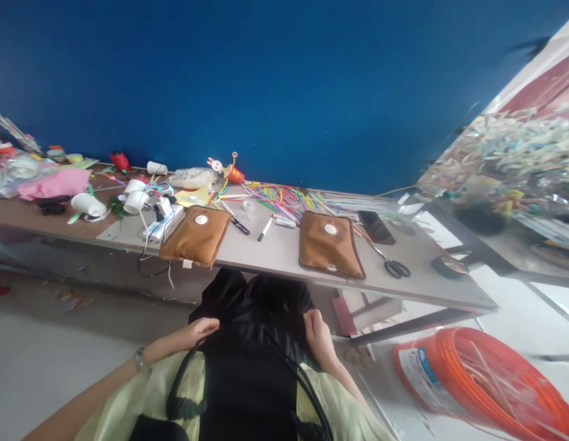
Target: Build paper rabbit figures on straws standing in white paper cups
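Over my lap lies a black apron (256,392). My left hand (204,329) is closed at its left edge, the curled fingers against the cloth. At the right edge my right hand (317,332) is closed too, its fingertips partly hidden. Both hands are below the front edge of the table (252,245). Nearest on the tabletop are two brown cloth pouches, the left pouch (201,239) and the right pouch (330,248), each with a white round spot. Between them lie a marker (266,228) and a purple-handled cutter (241,225).
Scissors (394,266), a phone (376,226) and a tape roll (449,266) lie at the right. Colourful straws (288,199) spread along the blue wall (275,92). White cups (89,205) and a power strip (167,222) stand left. An orange bucket (431,373) is on the floor.
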Tool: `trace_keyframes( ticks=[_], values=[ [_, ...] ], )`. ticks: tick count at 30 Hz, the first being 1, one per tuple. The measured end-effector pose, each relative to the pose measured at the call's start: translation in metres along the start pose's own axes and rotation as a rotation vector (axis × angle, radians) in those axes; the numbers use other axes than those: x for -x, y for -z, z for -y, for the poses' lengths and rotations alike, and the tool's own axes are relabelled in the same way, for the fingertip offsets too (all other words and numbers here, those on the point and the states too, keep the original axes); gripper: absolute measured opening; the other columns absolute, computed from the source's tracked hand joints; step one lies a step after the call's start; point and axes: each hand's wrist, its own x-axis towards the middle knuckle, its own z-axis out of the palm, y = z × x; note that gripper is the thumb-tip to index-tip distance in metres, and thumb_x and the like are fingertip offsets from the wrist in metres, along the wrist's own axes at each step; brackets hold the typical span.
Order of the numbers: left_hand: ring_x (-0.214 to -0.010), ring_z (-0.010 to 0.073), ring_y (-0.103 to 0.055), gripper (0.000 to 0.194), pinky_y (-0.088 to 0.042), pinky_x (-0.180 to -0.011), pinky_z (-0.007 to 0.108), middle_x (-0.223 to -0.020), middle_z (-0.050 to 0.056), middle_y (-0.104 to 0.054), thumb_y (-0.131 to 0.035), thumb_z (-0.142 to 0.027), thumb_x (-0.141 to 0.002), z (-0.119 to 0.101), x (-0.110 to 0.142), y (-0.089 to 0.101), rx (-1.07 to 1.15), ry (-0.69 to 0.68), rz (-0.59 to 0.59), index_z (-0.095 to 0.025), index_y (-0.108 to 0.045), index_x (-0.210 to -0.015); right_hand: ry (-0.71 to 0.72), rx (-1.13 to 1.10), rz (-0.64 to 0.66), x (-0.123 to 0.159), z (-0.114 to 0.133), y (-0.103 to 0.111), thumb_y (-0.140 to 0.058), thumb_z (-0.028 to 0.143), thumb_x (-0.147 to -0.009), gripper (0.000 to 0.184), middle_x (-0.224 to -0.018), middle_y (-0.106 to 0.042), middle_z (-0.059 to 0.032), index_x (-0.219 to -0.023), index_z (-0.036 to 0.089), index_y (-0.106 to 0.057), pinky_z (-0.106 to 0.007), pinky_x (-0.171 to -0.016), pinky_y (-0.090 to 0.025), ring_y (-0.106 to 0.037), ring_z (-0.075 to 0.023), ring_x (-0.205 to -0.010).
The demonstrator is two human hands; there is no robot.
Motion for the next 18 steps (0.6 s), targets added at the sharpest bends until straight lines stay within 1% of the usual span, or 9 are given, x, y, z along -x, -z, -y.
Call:
trace_keyframes(
  ticks=[3, 5, 7, 8, 10, 12, 14, 16, 18],
  values=[
    [-0.088, 0.0201, -0.06, 0.057, -0.051, -0.082, 0.031, -0.087, 0.004, -0.066, -0.054, -0.073, -0.09, -0.012, -0.015, -0.005, 0.028, -0.008, -0.002, -0.018, -0.067, -0.097, -0.034, -0.088, 0.036, -0.008, 0.006, 0.014, -0.038, 0.068, -0.093, 0.045, -0.068, -0.059, -0.0029, -0.078, 0.026, -0.046, -0.033, -0.066, -0.048, -0.058, -0.0215, -0.066],
    [-0.089, 0.0198, -0.062, 0.055, -0.05, -0.082, 0.03, -0.092, 0.003, -0.068, -0.058, -0.069, -0.09, -0.028, -0.031, -0.008, 0.017, 0.016, -0.013, -0.017, -0.066, -0.109, -0.038, -0.124, 0.138, -0.011, 0.009, 0.025, -0.043, 0.069, -0.091, 0.046, -0.068, -0.056, -0.0009, -0.076, 0.025, -0.048, -0.031, -0.065, -0.047, -0.054, -0.0193, -0.067],
    [-0.093, 0.0213, -0.064, 0.058, -0.051, -0.081, 0.03, -0.101, 0.006, -0.07, -0.066, -0.062, -0.087, -0.048, -0.048, -0.012, -0.061, 0.074, -0.002, -0.016, -0.062, -0.122, -0.034, -0.141, 0.328, -0.009, 0.011, 0.036, -0.049, 0.065, -0.09, 0.044, -0.068, -0.055, 0.0011, -0.075, 0.023, -0.05, -0.029, -0.064, -0.045, -0.051, -0.0169, -0.066],
    [-0.095, 0.0221, -0.065, 0.061, -0.051, -0.081, 0.031, -0.106, 0.007, -0.07, -0.066, -0.06, -0.088, -0.058, -0.056, -0.014, -0.112, 0.11, 0.017, -0.015, -0.06, -0.129, -0.034, -0.138, 0.442, -0.006, 0.011, 0.04, -0.052, 0.062, -0.089, 0.042, -0.067, -0.054, 0.0019, -0.074, 0.023, -0.05, -0.028, -0.064, -0.044, -0.05, -0.0158, -0.066],
    [-0.098, 0.0224, -0.066, 0.062, -0.052, -0.084, 0.032, -0.116, 0.01, -0.07, -0.061, -0.056, -0.092, -0.073, -0.071, -0.018, -0.178, 0.126, 0.079, -0.015, -0.054, -0.138, -0.047, -0.116, 0.632, 0.0, 0.013, 0.045, -0.058, 0.052, -0.086, 0.035, -0.066, -0.053, 0.0033, -0.071, 0.022, -0.051, -0.027, -0.062, -0.041, -0.047, -0.0139, -0.064],
    [-0.104, 0.0227, -0.067, 0.057, -0.052, -0.088, 0.032, -0.123, 0.012, -0.069, -0.061, -0.05, -0.093, -0.083, -0.083, -0.022, -0.204, 0.128, 0.113, -0.014, -0.055, -0.137, -0.081, -0.106, 0.739, 0.005, 0.018, 0.046, -0.06, 0.042, -0.082, 0.027, -0.063, -0.05, 0.0044, -0.068, 0.021, -0.05, -0.026, -0.061, -0.038, -0.045, -0.0126, -0.063],
    [-0.109, 0.024, -0.067, 0.05, -0.051, -0.093, 0.033, -0.125, 0.013, -0.07, -0.064, -0.047, -0.092, -0.088, -0.094, -0.026, -0.242, 0.131, 0.166, -0.014, -0.062, -0.129, -0.113, -0.138, 0.792, 0.006, 0.026, 0.045, -0.06, 0.033, -0.077, 0.02, -0.061, -0.05, 0.0047, -0.067, 0.021, -0.048, -0.026, -0.06, -0.038, -0.046, -0.0124, -0.062],
    [-0.107, 0.0245, -0.067, 0.042, -0.051, -0.092, 0.033, -0.121, 0.012, -0.072, -0.065, -0.046, -0.091, -0.091, -0.104, -0.029, -0.286, 0.13, 0.24, -0.014, -0.068, -0.119, -0.114, -0.184, 0.82, 0.001, 0.038, 0.042, -0.059, 0.027, -0.074, 0.011, -0.064, -0.055, 0.0037, -0.07, 0.021, -0.051, -0.026, -0.062, -0.042, -0.051, -0.0138, -0.063],
    [-0.097, 0.0235, -0.068, 0.035, -0.052, -0.087, 0.033, -0.11, 0.01, -0.075, -0.064, -0.045, -0.092, -0.096, -0.113, -0.031, -0.328, 0.124, 0.318, -0.015, -0.071, -0.108, -0.055, -0.185, 0.822, -0.007, 0.049, 0.039, -0.058, 0.021, -0.072, 0.004, -0.07, -0.063, 0.0017, -0.076, 0.02, -0.057, -0.027, -0.065, -0.046, -0.058, -0.0162, -0.068]
  ],
)
